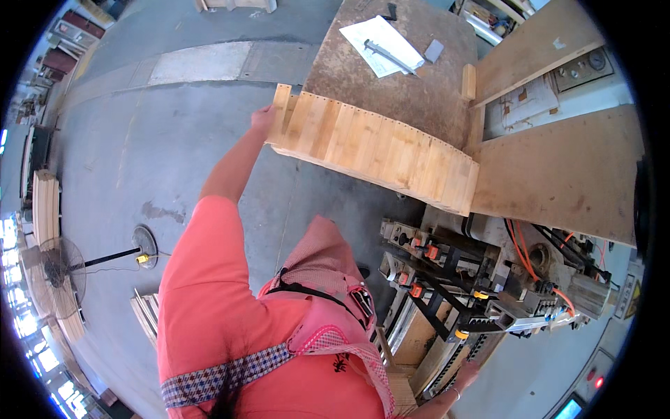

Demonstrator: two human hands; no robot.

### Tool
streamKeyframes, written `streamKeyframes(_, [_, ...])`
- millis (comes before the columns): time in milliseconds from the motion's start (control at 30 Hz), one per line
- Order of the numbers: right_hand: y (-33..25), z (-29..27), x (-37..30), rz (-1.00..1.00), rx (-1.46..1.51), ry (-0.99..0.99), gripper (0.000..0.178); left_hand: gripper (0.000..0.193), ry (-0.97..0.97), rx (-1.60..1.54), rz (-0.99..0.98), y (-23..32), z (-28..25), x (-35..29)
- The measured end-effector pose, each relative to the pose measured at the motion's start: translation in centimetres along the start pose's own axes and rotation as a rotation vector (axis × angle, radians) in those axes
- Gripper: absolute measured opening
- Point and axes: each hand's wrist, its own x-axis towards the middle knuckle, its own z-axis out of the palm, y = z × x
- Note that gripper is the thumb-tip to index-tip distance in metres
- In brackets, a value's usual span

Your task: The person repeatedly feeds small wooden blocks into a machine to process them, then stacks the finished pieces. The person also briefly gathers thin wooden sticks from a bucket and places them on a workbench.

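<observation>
Coral shirt (pixel 206 286) foremost, left grip (pixel 262 119) closed on wooden strip (pixel 281 99).

A caliper (pixel 389 57) lies across white paper (pixel 380 35); a fan (pixel 53 271) stands leftward.

Bare left forearm (pixel 229 162) is reaching forward, nearly straight, from a loose coral-pink cloth sleeve (pixel 209 241); bare left hand (pixel 264 120) is curling closed. Bare right hand (pixel 466 377) is extending low at right, a thin pale wristband (pixel 457 394) showing, fingers unclear.
</observation>
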Motion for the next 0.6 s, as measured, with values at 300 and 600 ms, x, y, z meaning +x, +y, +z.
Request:
streamKeyframes(300, [-2.6, -1.5, -11.1, 0.212, 0.168, -0.141, 0.017, 0.034, -0.065, 0.079, -0.063, -3.1, 3.4, 1.5])
streamKeyframes(600, [-1.5, 0.6, -16.7, 0.253, 0.310, -0.092, 0.021, 0.036, -0.108, 0.047, -0.059, -7.1, 2.3, 4.9])
